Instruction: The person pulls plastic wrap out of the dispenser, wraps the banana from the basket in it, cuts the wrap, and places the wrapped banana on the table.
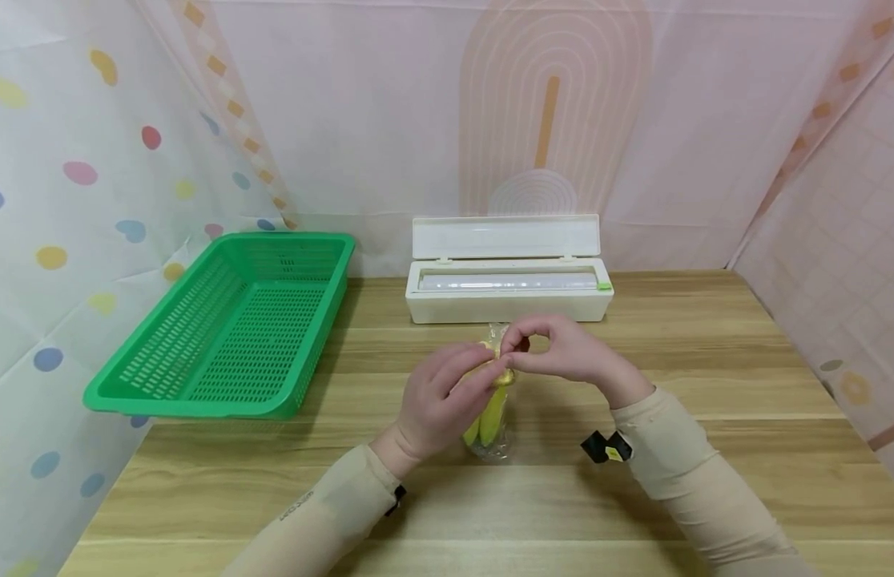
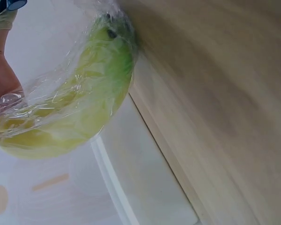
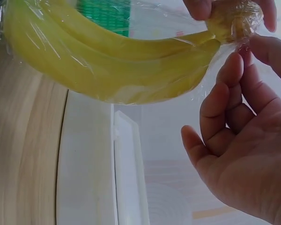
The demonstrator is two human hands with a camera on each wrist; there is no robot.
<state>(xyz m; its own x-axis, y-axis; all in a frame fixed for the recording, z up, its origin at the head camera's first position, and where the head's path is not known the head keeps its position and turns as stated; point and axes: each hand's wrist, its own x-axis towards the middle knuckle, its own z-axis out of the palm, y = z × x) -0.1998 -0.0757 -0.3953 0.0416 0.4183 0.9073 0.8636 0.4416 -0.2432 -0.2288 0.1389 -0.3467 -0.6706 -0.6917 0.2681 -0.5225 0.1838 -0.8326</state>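
Note:
A bunch of bananas (image 1: 492,417) wrapped in clear cling film (image 1: 499,453) is held over the middle of the table. My left hand (image 1: 440,393) grips the bunch by its stem end, the brown crown (image 3: 233,21) showing between the fingers in the right wrist view. Right beside it, my right hand (image 1: 562,349) pinches the film just below the crown between thumb and forefinger, the other fingers curled. The greenish tips (image 2: 114,44) of the bananas point back toward the body, and film bunches around them.
Behind the hands stands a white cling film dispenser (image 1: 510,308), its lid (image 1: 506,238) raised and a roll inside. A green plastic basket (image 1: 324,320) with slotted sides is on the left. Patterned cloth hangs around the wooden table (image 1: 706,336).

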